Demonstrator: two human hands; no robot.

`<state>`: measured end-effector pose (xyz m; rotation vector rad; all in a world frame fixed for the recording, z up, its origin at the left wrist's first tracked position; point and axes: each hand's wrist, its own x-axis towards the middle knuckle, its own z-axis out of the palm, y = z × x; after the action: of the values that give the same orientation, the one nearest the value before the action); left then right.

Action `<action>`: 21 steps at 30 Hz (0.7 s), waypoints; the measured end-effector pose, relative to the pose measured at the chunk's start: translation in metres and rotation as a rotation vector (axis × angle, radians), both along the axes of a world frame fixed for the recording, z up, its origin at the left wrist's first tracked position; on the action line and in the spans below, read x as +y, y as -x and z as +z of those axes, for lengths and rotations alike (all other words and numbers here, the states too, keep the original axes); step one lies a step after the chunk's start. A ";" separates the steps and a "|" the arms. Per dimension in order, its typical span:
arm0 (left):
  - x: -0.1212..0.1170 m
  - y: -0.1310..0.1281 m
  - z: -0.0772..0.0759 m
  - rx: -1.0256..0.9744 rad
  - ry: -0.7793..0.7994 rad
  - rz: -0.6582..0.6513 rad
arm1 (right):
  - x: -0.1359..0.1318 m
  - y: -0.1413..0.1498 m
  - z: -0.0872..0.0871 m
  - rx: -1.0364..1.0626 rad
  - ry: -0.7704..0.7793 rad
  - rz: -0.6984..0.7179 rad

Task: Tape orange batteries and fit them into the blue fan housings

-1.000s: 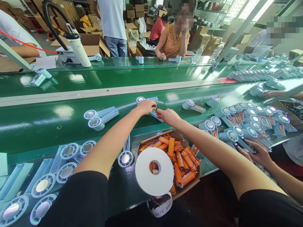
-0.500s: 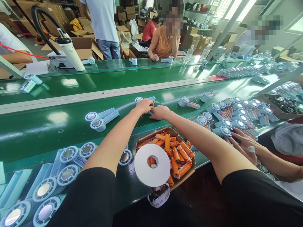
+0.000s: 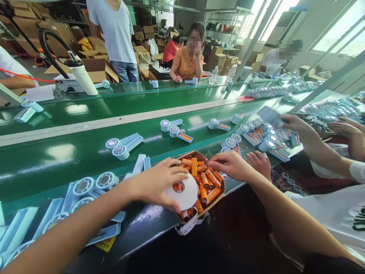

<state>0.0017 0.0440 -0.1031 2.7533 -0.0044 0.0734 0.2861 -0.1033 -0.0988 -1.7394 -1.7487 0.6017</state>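
Note:
My left hand [image 3: 163,185] reaches over a roll of white tape [image 3: 188,194], fingers spread along its far side and thumb at its near edge. The roll lies on the left part of a cardboard box [image 3: 221,189] full of orange wrapped battery cells [image 3: 204,180]. At the box's right far corner is my right hand [image 3: 232,164], its thumb and forefinger close together above the cells; what they pinch, if anything, cannot be made out. On the green belt beyond stands a light-blue fan housing [image 3: 175,132] with an orange cell in its handle, beside another housing [image 3: 165,125].
Light-blue housings [image 3: 83,185] crowd the bench at left. More housings with orange cells [image 3: 268,144] stand at right, beside a co-worker's hand [image 3: 260,163]; another co-worker's hand there holds a blurred grey piece [image 3: 269,115]. A white tumbler [image 3: 83,78] stands across the belt.
Both my hands have come back from the belt, the left to the tape roll and the right to the box. The housing with the orange cell is left on the belt. The view has shifted.

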 end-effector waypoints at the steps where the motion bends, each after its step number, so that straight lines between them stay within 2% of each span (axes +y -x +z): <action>1: -0.016 0.018 0.001 0.031 -0.030 -0.014 | -0.017 0.007 -0.002 0.056 -0.011 0.003; 4: -0.042 0.051 0.002 0.078 -0.083 0.070 | -0.045 0.033 -0.008 0.207 -0.026 -0.032; 8: -0.052 0.070 -0.004 -0.012 -0.068 0.185 | -0.056 0.065 -0.017 0.367 -0.012 -0.030; 12: -0.074 0.087 -0.014 -0.126 -0.068 0.336 | -0.074 0.083 -0.027 0.445 -0.012 -0.089; 17: -0.092 0.094 -0.041 -0.045 -0.143 0.308 | -0.085 0.100 -0.038 0.233 0.031 -0.027; 21: -0.100 0.093 -0.053 -0.237 -0.232 0.379 | -0.090 0.115 -0.047 0.010 0.070 0.057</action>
<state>-0.0912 -0.0563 -0.1558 2.9192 0.4723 0.5305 0.1708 -0.1932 -0.1459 -1.7351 -1.7948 0.7027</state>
